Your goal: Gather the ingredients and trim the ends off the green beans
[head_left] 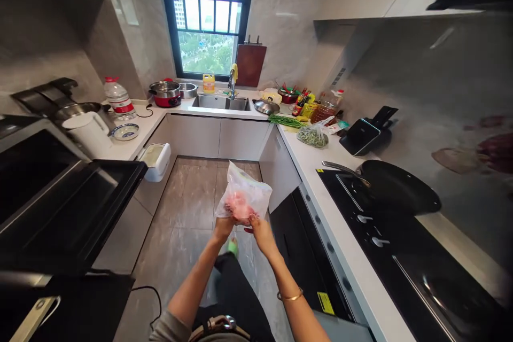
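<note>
A clear plastic bag with pink raw meat (241,207) inside is held up in front of my body, above the floor. My left hand (224,226) grips its lower left side, the fingers partly hidden under the bag. At the lower right, my right hand (259,228) pinches the bag, thumb on top and fingers beneath. The bag's loose upper part (249,181) stands up, pointing away from me. Neither hand touches a counter.
On the right counter are a wok (395,187) on the hob, a knife block (363,133), a bag of green vegetables (313,136) and green stalks (285,121). A sink (214,101) lies under the window. At left, an open black oven door (108,187) and a white bin (160,163) jut out.
</note>
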Motion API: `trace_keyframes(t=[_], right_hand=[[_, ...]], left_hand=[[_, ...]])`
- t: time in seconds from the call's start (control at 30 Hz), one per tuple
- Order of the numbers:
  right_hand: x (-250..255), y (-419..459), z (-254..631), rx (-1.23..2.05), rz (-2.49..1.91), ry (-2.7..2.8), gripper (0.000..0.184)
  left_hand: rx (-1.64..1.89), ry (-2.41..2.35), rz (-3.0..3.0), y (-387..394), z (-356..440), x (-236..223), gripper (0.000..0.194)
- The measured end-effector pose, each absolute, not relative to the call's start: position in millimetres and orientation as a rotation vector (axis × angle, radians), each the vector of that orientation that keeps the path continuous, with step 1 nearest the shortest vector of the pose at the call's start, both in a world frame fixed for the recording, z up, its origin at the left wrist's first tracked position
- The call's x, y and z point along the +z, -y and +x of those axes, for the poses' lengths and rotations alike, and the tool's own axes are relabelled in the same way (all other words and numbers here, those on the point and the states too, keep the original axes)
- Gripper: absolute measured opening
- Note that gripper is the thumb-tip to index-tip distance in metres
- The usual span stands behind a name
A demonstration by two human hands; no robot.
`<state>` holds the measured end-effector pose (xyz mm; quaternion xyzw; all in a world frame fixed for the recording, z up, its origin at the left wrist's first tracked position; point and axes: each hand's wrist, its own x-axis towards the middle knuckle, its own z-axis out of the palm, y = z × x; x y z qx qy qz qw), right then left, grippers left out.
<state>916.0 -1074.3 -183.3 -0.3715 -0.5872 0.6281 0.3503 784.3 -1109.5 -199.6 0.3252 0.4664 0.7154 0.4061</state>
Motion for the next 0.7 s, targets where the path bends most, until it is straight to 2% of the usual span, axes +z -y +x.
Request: trace_keyframes(t=[0.17,0.33,0.53,0.7], right_hand=[[-166,918,873,1.584,-0.969,1.476,0.077],[-154,768,796,1.654,-0.961,1.531,0.063],[-174,606,691,1.727,-0.91,1.518,0.067],[-184,486,617,1.89,-0.819,1.483,0.075]], left_hand=[[1.852,-1.261,0.914,951,727,-205,0.076],[1.839,-1.3,0.882,820,650,-184,0.067],[1.825,-1.215,0.69,687,555,-172,0.078],[1.603,-1.107,0.73,569,461,-184,0.078]])
